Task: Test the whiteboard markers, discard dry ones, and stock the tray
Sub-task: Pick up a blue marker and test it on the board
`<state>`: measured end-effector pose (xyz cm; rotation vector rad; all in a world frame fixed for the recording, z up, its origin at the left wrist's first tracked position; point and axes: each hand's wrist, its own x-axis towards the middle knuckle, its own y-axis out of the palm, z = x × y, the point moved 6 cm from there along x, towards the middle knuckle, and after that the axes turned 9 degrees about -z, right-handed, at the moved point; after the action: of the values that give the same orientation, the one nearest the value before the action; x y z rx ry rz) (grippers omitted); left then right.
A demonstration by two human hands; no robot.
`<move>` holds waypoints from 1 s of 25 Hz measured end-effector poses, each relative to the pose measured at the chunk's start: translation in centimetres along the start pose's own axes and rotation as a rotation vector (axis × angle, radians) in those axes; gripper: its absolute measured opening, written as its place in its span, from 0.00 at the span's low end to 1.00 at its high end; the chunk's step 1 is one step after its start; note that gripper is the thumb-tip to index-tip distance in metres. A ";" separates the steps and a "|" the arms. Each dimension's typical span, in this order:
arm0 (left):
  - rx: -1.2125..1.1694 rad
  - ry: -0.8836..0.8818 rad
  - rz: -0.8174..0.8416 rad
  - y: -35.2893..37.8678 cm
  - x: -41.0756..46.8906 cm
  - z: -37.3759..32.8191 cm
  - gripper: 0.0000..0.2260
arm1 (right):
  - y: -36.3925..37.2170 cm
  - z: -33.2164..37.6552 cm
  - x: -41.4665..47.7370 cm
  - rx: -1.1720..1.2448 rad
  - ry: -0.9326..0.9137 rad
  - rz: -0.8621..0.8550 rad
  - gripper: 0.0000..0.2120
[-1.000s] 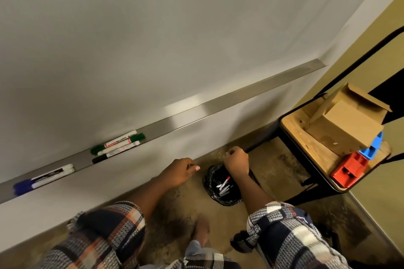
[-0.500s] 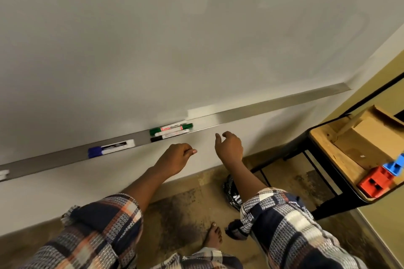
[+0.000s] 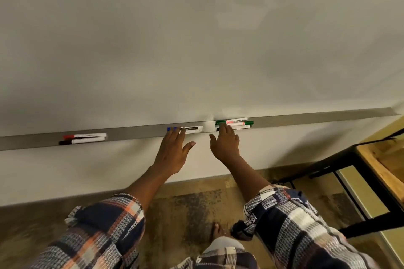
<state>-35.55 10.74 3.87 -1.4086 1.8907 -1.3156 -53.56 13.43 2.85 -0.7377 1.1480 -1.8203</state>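
A long grey metal tray [image 3: 135,132] runs under the whiteboard [image 3: 196,39]. On it lie a red marker [image 3: 85,136] and a black marker [image 3: 80,141] at the left, a blue-capped marker [image 3: 192,129] in the middle, and green markers [image 3: 238,122] stacked with another marker to the right. My left hand [image 3: 173,150] reaches up with straight fingers, its fingertips at the blue marker. My right hand [image 3: 225,143] is likewise flat, fingertips touching the left end of the green markers. Neither hand holds anything.
A black-framed wooden table [image 3: 380,159] stands at the right, close to the wall. The floor [image 3: 185,207] below is worn and brown. A bare foot [image 3: 218,231] shows near the bottom middle.
Both hands rose from the bin on the floor to the tray and opened flat. The view lifted, so the bin and the boxes on the table dropped out of sight.
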 end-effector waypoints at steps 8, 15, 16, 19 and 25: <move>0.100 -0.066 -0.035 -4.8 0.0 8.6 0.29 | 3.7 6.8 3.5 -0.158 -0.317 0.098 0.18; 0.210 -0.044 -0.015 -8.8 0.6 13.4 0.43 | 6.5 7.9 6.7 -0.228 -0.497 0.155 0.19; 0.210 -0.033 0.011 -9.0 0.8 13.2 0.46 | 6.8 8.1 6.8 -0.234 -0.522 0.161 0.19; 0.202 -0.023 0.055 -9.3 2.2 12.2 0.48 | 7.5 8.5 7.4 -0.242 -0.593 0.181 0.17; 0.167 -0.012 0.126 -7.5 3.8 9.7 0.49 | 7.4 8.8 8.1 -0.183 -0.697 0.179 0.14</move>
<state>-25.72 2.95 6.75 -1.1925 1.7847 -1.3663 -47.76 0.97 -0.01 -1.2115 0.8741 -1.1641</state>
